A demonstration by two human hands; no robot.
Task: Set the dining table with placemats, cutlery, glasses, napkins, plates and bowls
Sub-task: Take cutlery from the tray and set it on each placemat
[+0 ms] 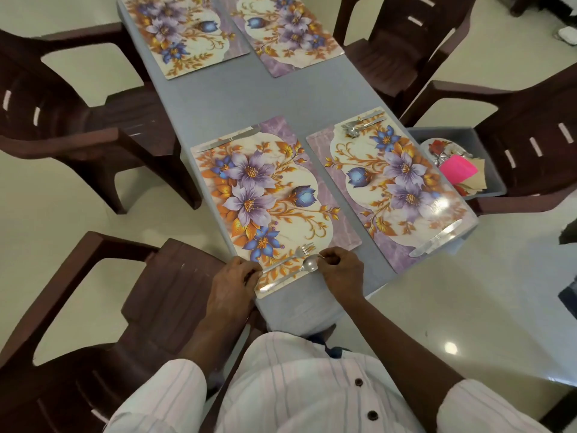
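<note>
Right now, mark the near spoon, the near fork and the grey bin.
near spoon (308,264), head view, on its bowl.
near fork (302,251), head view, on its tines.
grey bin (452,134), head view, on its far wall.

Top edge of the frame cuts off the far left placemat (184,35) and the far right placemat (290,29). At lower centre, the left hand (232,284) covers the end of the fork (290,259) handle, and its grip cannot be made out. At right, metal pieces inside the grey bin (496,190) are too jumbled to identify.
</note>
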